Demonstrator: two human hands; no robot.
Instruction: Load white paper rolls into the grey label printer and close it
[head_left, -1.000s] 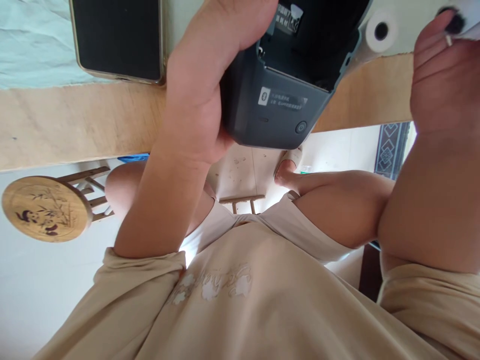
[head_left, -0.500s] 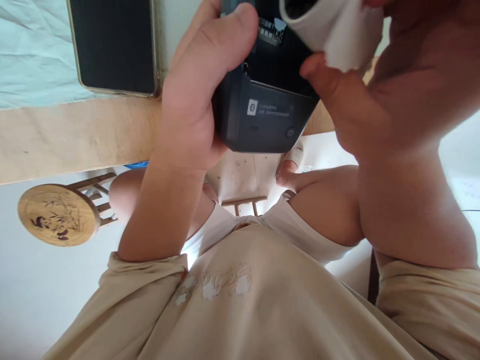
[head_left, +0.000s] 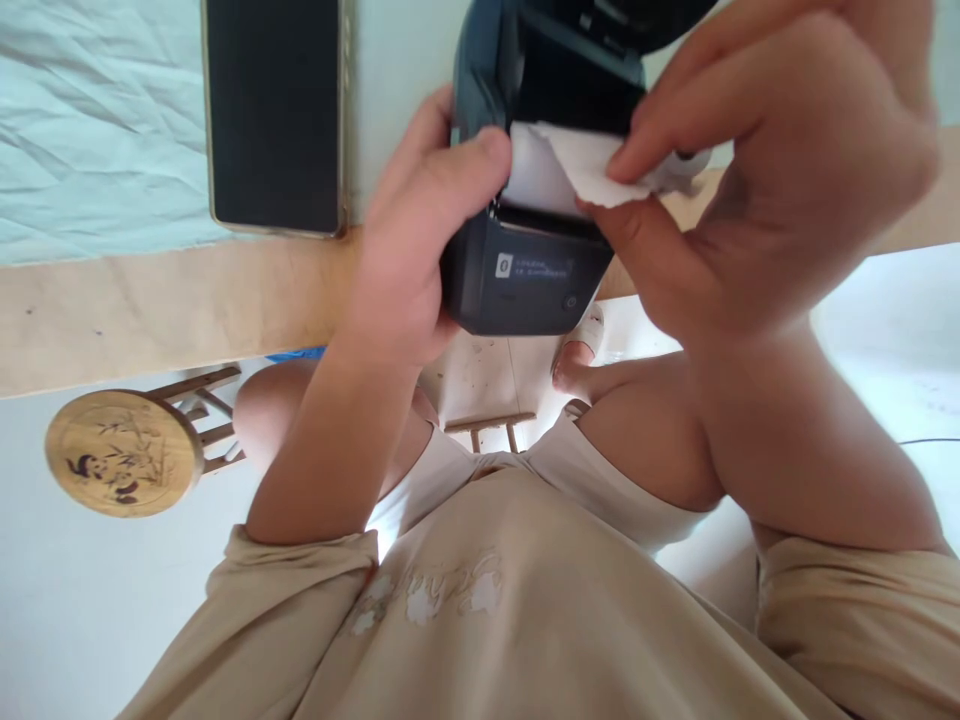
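Observation:
A dark device [head_left: 529, 290] with a Bluetooth label and a power button is tilted over the table edge, its lid raised at the top. My left hand [head_left: 420, 230] is wrapped around its left side, thumb on the rim of the open compartment. White paper [head_left: 544, 180] lies across the compartment, its loose torn end sticking out to the right. My right hand [head_left: 720, 170] pinches that end between thumb and fingers. Part of the paper is hidden behind the fingers.
A phone [head_left: 274, 115] with a dark screen lies on the table, beside a wrinkled light-blue cloth [head_left: 97, 130]. The wooden table edge [head_left: 150, 300] crosses the view. Below it stand a round stool [head_left: 124, 453] with a panda picture and my legs.
The white roll, held above the device before, now sits in the compartment. My right hand has shifted from around the roll to the paper's end. The device's raised lid has come into view.

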